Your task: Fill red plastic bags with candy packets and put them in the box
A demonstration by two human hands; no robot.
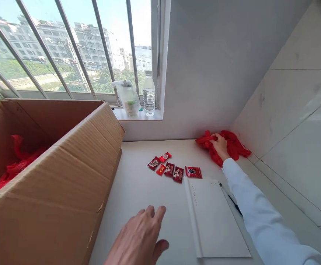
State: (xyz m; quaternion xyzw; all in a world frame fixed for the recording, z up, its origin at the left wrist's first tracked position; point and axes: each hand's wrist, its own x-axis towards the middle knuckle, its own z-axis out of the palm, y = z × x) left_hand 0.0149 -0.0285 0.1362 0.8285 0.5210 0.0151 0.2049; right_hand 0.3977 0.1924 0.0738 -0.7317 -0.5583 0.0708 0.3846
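Note:
My right hand point(220, 146) reaches to the back right corner of the white table, its fingers closed on a crumpled red plastic bag point(208, 141). More of the thin red material point(233, 145) lies bunched around and behind that hand. Nearer to me, my left hand point(140, 235) hovers over the table with fingers apart and nothing in it. Beyond the left hand lie several small red snack packets point(178, 174), and a slightly larger red packet point(193, 172) lies flat to their right.
A white folder with a spine bar point(218, 217) lies at the front right, a black pen point(234, 204) along its right side. On the left stands a tall open cardboard box point(66, 176) holding red bags point(19, 165). A water bottle point(149, 94) and a bagged cup point(129, 99) stand on the windowsill.

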